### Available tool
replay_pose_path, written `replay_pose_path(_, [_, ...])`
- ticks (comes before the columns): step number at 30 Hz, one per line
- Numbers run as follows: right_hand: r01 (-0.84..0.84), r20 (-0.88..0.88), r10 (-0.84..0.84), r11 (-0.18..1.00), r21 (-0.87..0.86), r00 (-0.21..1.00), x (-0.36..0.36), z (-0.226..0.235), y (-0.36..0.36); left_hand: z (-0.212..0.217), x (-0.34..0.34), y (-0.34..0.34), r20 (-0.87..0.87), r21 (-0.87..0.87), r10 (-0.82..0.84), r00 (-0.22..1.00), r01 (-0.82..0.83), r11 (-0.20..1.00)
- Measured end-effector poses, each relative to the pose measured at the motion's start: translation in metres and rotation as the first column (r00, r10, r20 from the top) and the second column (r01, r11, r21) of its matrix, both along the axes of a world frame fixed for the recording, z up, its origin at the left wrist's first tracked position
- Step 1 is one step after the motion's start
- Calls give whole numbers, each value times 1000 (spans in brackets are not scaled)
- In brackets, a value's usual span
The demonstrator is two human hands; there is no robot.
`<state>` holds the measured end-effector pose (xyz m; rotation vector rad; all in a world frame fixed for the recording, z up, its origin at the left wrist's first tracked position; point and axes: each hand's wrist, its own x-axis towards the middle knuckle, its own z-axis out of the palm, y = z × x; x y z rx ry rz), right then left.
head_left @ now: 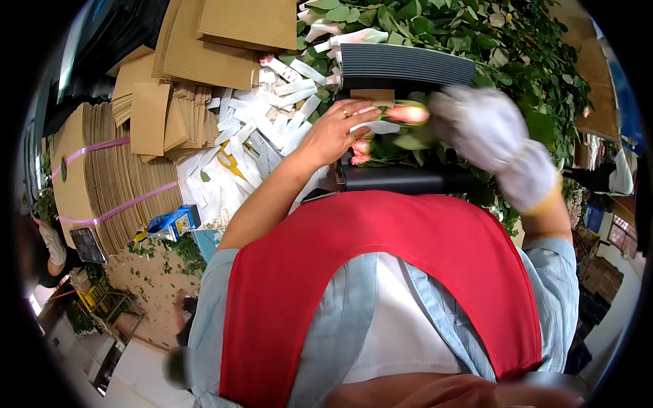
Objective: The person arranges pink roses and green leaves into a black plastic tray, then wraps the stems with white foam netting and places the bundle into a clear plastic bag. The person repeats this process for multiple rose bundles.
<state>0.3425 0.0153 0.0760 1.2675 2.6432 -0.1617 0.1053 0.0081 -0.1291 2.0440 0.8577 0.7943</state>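
Note:
My bare left hand (335, 134), with a ring on one finger, reaches over the left end of a black ridged trough (408, 64). Its fingers are stretched out and apart, resting on a white net sleeve (378, 127) and beside pink roses (360, 153). A peach-pink rose (408, 113) lies with its head pointing right, between my two hands. My right hand (479, 129) wears a white glove and is smeared by motion, just right of that rose head above the green leaves. Its fingers cannot be made out.
White net sleeves (282, 115) lie heaped left of the trough. Farther left are cardboard sheets (231, 27) and a strapped cardboard stack (122, 173). A blue box (175, 221) stands nearby. Leafy rose stems (524, 41) pile up at the far right. Another person's gloved hand (52, 245) shows at the left rim.

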Motion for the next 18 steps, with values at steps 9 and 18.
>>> replay_pose_path(9, [-228,-32,265,880,418,964,15,-138,13,-4,-2,11,-132,498,119,984,-38,867])
replay_pose_path(18, [34,-91,-37,999,-31,995,-18,-100,10,2,-23,2,-16,21,116,993,-115,993])
